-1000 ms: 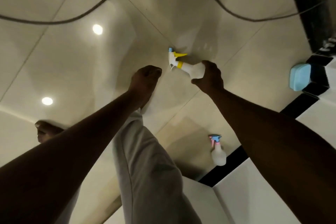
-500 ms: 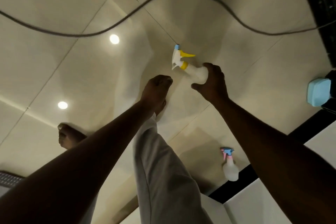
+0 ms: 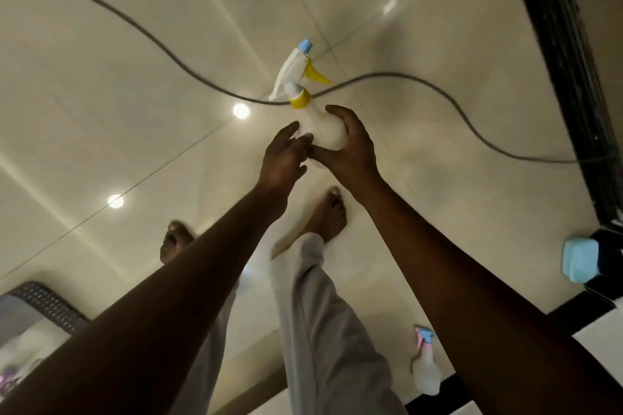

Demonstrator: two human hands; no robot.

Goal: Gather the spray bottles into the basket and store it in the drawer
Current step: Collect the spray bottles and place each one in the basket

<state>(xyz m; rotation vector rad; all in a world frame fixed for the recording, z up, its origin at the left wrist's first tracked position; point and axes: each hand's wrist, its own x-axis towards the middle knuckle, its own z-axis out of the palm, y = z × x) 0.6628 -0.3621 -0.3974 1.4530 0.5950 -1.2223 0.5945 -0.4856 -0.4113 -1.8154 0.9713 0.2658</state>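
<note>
While the right hand [image 3: 350,148] wraps its fingers and thumb around the white body of a spray bottle [image 3: 323,128], the bottle is held up above the pale tiled floor [image 3: 101,77], out in front of the person. Its long axis runs from the hand up and slightly leftward in the head view, with the yellow collar, the yellow trigger [image 3: 315,72] and the white spray head at the far end; the blue nozzle tip [image 3: 306,45] points away from the person, and the trigger juts to the right. The left hand [image 3: 283,158] is beside the bottle's base, its fingers loosely spread, the fingertips touching or almost touching the body near the right thumb; whether it grips cannot be told. A grey cable [image 3: 168,47] snakes across the floor behind the bottle. Below the hands are a bare foot [image 3: 328,216], another foot [image 3: 175,239], blurred, and a light trouser leg [image 3: 323,330]. A second bottle [image 3: 425,371] with a pink and blue head stands on the floor low at right, near a black strip. A dark perforated basket [image 3: 50,307] edges in at lower left, well apart from both bottles. A light blue box [image 3: 580,259] sits at the right edge.
</note>
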